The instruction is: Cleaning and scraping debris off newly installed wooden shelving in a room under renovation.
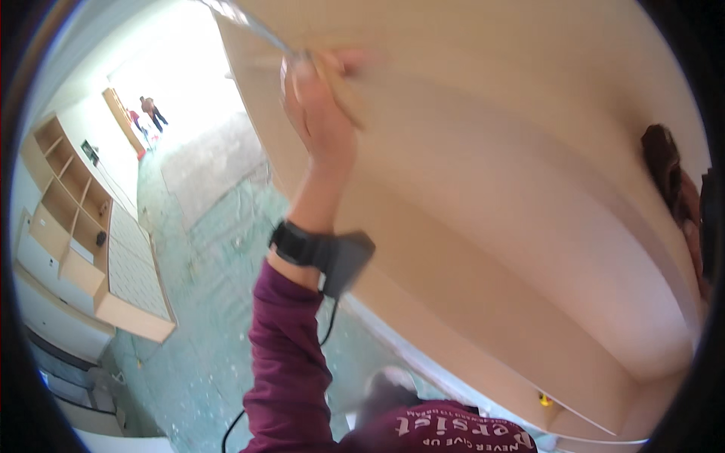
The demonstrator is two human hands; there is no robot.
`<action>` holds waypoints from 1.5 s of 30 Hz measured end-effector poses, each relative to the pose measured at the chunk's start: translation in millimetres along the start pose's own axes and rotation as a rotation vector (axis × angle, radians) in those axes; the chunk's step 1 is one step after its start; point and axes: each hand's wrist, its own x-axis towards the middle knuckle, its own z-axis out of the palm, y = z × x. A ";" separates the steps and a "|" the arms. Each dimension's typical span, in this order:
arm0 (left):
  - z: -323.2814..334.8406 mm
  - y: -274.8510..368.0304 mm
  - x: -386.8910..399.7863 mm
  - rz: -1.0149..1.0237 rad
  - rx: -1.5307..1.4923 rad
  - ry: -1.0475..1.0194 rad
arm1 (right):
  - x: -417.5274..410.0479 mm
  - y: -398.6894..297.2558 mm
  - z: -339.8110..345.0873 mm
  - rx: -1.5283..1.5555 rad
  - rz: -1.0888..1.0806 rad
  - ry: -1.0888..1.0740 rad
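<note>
My left hand (pixel 320 107), in a purple sleeve with a black device strapped at the wrist, is raised and closed around a hand tool. Its tan handle (pixel 344 97) slants down past my palm, and a thin metal shaft (pixel 263 34) runs toward the top left rim; motion blur hides its exact kind. Behind it spreads a large pale wood-toned cabinet (pixel 453 187) with deep shelf recesses. At the far right edge, my right hand (pixel 690 209) is partly visible, gripping a dark brown item (pixel 661 161), perhaps a cloth, close to the cabinet surface.
A small yellow object (pixel 545 400) sits in a lower recess. Green sheeting (pixel 209 283) covers the floor, with a grey sheet (pixel 209 164) farther off. An open shelving unit (pixel 73 192) stands left. People (pixel 152 112) are in the distance. A black cable (pixel 330 325) hangs from my wrist device.
</note>
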 end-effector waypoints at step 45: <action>-144.1 -150.3 4.4 -0.292 0.734 0.452 | 431.2 -212.1 43.4 0.095 -0.907 0.159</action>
